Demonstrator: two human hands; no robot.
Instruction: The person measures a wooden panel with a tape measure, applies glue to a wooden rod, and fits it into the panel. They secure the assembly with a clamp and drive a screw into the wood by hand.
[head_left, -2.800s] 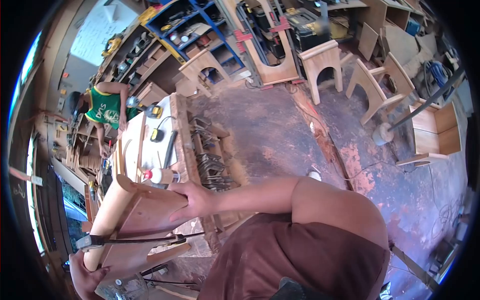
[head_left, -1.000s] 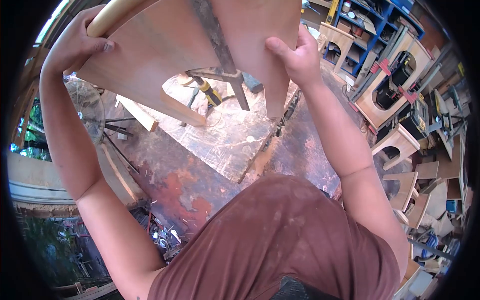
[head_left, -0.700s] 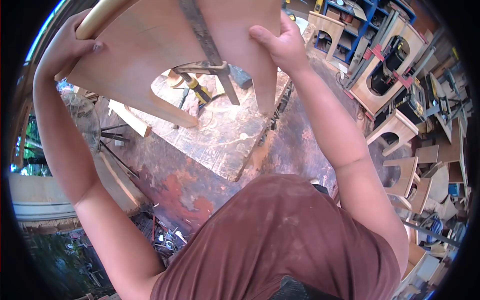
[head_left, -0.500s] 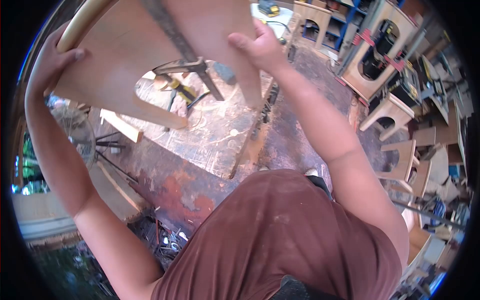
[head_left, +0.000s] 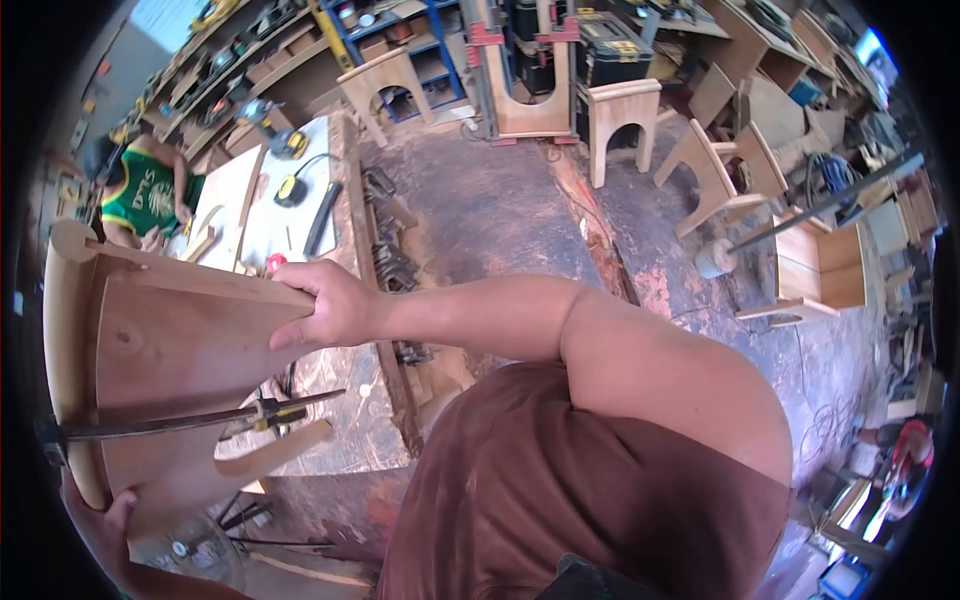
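Note:
A wooden piece (head_left: 170, 340) with a thick rounded edge and a curved cut-out fills the left of the view, above the workbench (head_left: 355, 385). My right hand (head_left: 335, 305) grips its upper edge, thumb on the near face. Low on the left, my left hand (head_left: 105, 515) is closed round the lower end near the rounded edge, partly hidden by the wood. A dark metal bar clamp (head_left: 200, 422) runs across the piece, its end over the cut-out.
A co-worker in a green top (head_left: 150, 190) sits beyond the bench near a cordless drill (head_left: 275, 130). Wooden stools (head_left: 620, 100), a clamped frame (head_left: 530, 115) and an open box (head_left: 820, 262) stand on the floor. Another person (head_left: 905, 450) is far right.
The view has swung right, bringing the co-worker and more stools into sight. The wooden piece has turned and now lies further left, still between both hands.

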